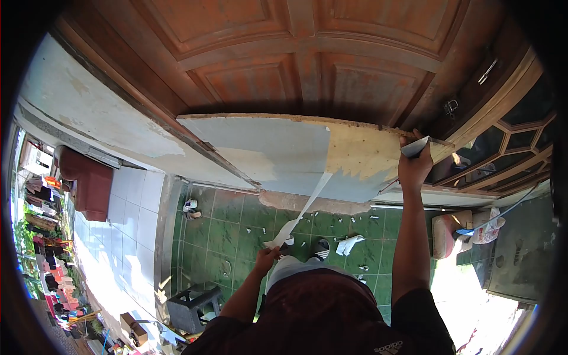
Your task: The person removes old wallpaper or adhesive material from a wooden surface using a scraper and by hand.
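Observation:
A board [364, 152] stands upright against the lower part of a wooden door. Pale grey-blue sheeting [266, 148] covers much of its face, while bare yellowish wood shows toward the right. From the sheeting, a long white peeled strip [307, 204] runs down taut to my left hand [268, 260], which is closed around its lower end. At the board's upper right edge is my right hand [415, 168], fingers closed around a flat, pale grey piece [416, 147] with a straight edge. Whether that hand also grips the board, I cannot tell.
Torn scraps [349, 244] lie scattered over the green tiled floor [225, 234]. A dark plastic stool [192, 307] stands lower left, and a reddish-brown chair [87, 183] is farther left. A padlock [451, 107] hangs on the door [248, 77]. A white sack [488, 225] sits at the right.

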### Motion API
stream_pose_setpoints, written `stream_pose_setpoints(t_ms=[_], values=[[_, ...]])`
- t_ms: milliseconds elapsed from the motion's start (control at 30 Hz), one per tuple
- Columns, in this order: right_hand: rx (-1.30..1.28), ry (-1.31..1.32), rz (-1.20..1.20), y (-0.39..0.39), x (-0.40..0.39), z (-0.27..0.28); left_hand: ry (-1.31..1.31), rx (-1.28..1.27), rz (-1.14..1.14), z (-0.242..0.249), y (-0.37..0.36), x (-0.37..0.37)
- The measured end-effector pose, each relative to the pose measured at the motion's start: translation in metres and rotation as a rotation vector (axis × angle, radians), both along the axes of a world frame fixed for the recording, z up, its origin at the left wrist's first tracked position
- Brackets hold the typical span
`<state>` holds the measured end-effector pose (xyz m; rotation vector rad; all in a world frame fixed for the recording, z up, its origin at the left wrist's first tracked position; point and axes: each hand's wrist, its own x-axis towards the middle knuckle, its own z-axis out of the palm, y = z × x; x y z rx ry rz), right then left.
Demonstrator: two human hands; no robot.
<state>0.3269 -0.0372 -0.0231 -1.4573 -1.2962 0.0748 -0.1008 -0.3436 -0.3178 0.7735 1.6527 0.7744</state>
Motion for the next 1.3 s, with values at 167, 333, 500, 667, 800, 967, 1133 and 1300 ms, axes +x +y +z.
stream_pose_setpoints(t_ms=[167,333,500,667,800,967,1133,1300], values=[[0.055,-0.045,-0.028,0.003,0.0,-0.001,-0.057,-0.066,0.039,-0.016,-0.011,0.01],[0.054,-0.056,-0.023,0.008,0.001,-0.003,-0.13,-0.114,0.091,-0.044,-0.042,0.02],[0.063,-0.053,-0.037,0.016,0.001,-0.007,-0.069,-0.249,0.136,-0.065,-0.096,0.01],[0.022,-0.047,-0.073,0.03,0.003,-0.01,0.097,-0.519,0.223,-0.111,-0.248,-0.048],[0.014,-0.057,-0.048,0.026,0.003,-0.007,0.793,-0.647,0.104,-0.066,-0.328,-0.065],[0.023,-0.057,-0.047,0.015,0.002,-0.008,0.22,-0.276,0.219,-0.084,-0.288,-0.102],[0.001,-0.098,-0.056,0.009,0.008,-0.014,0.039,-0.08,0.28,-0.017,-0.119,-0.036],[-0.037,-0.094,-0.058,0.0,0.006,-0.009,-0.491,-0.032,0.013,0.049,0.017,0.055]])
